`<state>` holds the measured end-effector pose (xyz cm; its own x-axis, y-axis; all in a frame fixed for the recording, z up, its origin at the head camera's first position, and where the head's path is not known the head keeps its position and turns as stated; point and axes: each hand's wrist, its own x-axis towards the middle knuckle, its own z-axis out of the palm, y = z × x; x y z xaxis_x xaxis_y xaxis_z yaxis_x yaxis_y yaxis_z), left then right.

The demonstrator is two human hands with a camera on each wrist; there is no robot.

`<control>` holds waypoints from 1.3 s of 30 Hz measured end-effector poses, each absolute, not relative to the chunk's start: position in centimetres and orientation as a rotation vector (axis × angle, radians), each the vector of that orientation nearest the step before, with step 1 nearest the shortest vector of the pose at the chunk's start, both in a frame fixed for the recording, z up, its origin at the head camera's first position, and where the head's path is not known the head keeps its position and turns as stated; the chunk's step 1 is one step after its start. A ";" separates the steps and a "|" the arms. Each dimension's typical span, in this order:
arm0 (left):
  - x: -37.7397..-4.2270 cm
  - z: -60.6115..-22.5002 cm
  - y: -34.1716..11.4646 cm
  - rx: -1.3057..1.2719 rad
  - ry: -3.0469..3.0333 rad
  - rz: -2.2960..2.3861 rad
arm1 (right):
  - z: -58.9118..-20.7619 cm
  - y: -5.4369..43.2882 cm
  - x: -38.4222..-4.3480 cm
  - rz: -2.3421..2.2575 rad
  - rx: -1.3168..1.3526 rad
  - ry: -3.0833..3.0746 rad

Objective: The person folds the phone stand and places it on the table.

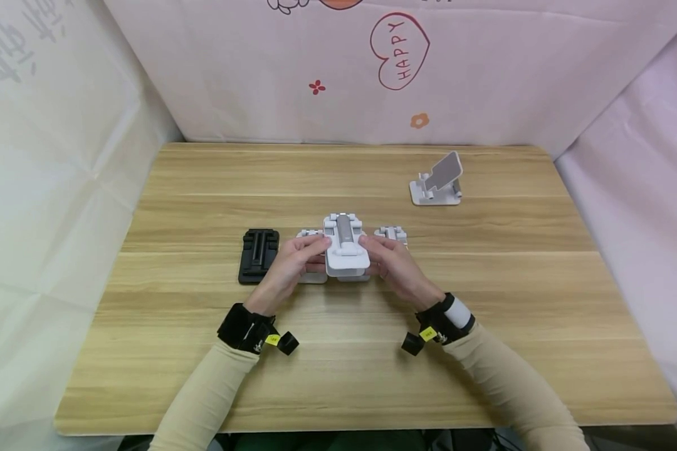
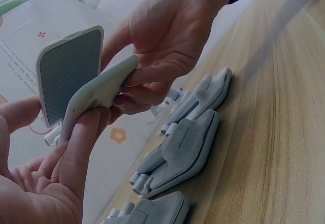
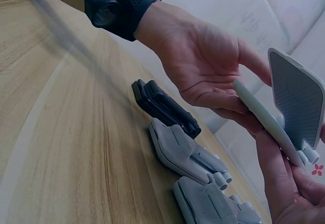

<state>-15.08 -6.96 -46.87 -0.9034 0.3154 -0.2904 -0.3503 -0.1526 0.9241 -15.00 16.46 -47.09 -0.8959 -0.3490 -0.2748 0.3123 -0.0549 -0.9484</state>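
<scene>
In the head view my left hand and right hand hold a white foldable phone stand over the middle of the table, one at each side. Thumbs lie on its upper side, with fingers beneath. From the left wrist view, its grey-padded plate is tilted away from the pale base, which fingers of both hands grip. The right wrist view shows the same partly unfolded stand, its hinge at the lower end. Below the hands lie folded white stands, partly hidden in the head view.
A folded black phone stand lies left of the white ones. Farther back on the right, another white stand stands unfolded with its plate raised. The wooden table meets hanging white cloth at the back and sides.
</scene>
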 end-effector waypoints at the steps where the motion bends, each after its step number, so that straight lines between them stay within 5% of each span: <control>1: -15.1 -46.9 -7.0 -0.036 1.702 2.095 | -47.1 16.5 -15.0 -2.000 -0.040 1.786; 39: -15.0 -47.5 -6.5 0.021 1.719 2.105 | -47.5 16.6 -14.8 -1.968 0.005 1.874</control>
